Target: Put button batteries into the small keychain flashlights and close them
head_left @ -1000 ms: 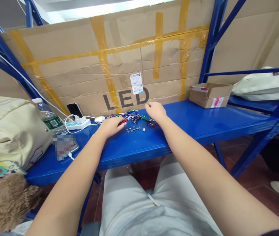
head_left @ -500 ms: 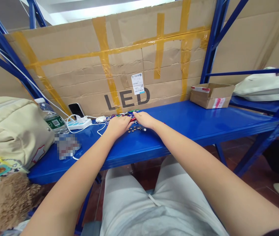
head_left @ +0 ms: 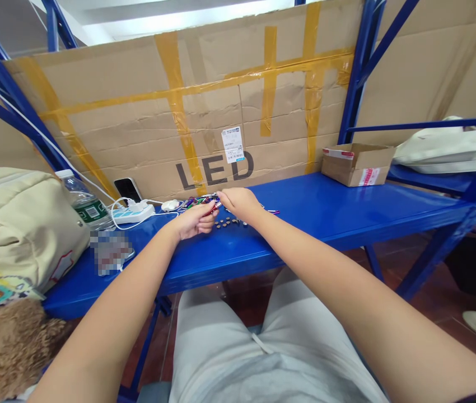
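My left hand (head_left: 198, 220) is closed around a small shiny red tube-like piece (head_left: 211, 210), its palm partly turned up. My right hand (head_left: 240, 202) meets it at the silvery far end, fingers pinched together there; the fingertips hide whatever detail they grip. Behind both hands lies a heap of small coloured metallic pieces (head_left: 191, 202), in green, purple, red and blue. Several small round brownish discs (head_left: 223, 224) are spread on the blue table in front of the hands. A thin purple-and-white piece (head_left: 273, 212) lies beside my right wrist.
On the left of the blue table (head_left: 305, 215) stand a cream bag (head_left: 23, 224), a water bottle (head_left: 84, 201), a white power strip (head_left: 133, 212) with cables, and a blurred-out device (head_left: 111, 253). A cardboard box (head_left: 358, 163) sits at the right. Taped cardboard (head_left: 137, 134) walls the back.
My left hand has rolled from palm-down to partly palm-up, coming slightly nearer with the red tube-like piece. My right hand has turned over its far end. The view has shifted slightly.
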`<state>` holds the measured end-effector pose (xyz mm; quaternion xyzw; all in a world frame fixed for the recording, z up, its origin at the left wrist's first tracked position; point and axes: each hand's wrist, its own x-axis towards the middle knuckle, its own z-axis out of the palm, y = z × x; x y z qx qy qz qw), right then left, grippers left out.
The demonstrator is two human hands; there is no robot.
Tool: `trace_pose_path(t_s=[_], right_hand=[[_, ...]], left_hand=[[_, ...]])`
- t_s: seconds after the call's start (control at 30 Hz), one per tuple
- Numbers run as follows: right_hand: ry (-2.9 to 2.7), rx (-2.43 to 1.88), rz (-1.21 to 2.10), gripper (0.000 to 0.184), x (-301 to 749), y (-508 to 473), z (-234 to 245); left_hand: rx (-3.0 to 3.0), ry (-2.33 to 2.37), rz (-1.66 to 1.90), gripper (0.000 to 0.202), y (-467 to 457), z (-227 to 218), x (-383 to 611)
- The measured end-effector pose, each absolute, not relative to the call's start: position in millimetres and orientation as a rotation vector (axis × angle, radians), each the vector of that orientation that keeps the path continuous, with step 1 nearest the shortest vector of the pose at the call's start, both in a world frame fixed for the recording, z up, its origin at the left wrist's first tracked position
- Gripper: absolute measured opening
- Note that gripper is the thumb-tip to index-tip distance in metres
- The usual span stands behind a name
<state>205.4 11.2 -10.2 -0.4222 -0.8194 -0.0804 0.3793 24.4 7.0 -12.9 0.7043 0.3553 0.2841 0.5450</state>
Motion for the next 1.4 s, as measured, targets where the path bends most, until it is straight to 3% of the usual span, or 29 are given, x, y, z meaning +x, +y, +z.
trace_pose_path(t_s=[0.23,0.37,0.57,0.77,1.2,1.4], right_hand=[[-2.050,-1.158,0.186,0.045,203.9,29.0,-17.8],[-2.033,-1.017,0.261,0.047,203.9,27.4,-18.0],[-2.100,-0.979,-0.029,0.043,201.9,19.8,-17.1],[-2.111,-0.971,0.171,0.042,202.4,25.1,-20.9],[-2.104,-0.902,0.123,0.045,205.2,19.8,-16.9],[-2.046,-1.077,0.140,0.043,210.8,23.9,-17.1]], left_hand=[[2.623,1.213,1.008,0.025,5.4,-14.1,40.8],[2.250,1.117,0.979,0.033,6.5,-12.8,40.7],[1.517,0.821,0.749,0.040,8.7,-16.3,30.9],[1.660,0.854,0.781,0.038,7.1,-19.1,32.0],[1.581,0.821,0.789,0.026,8.9,-15.8,29.1],[2.184,1.139,0.952,0.028,11.7,-14.7,24.5]])
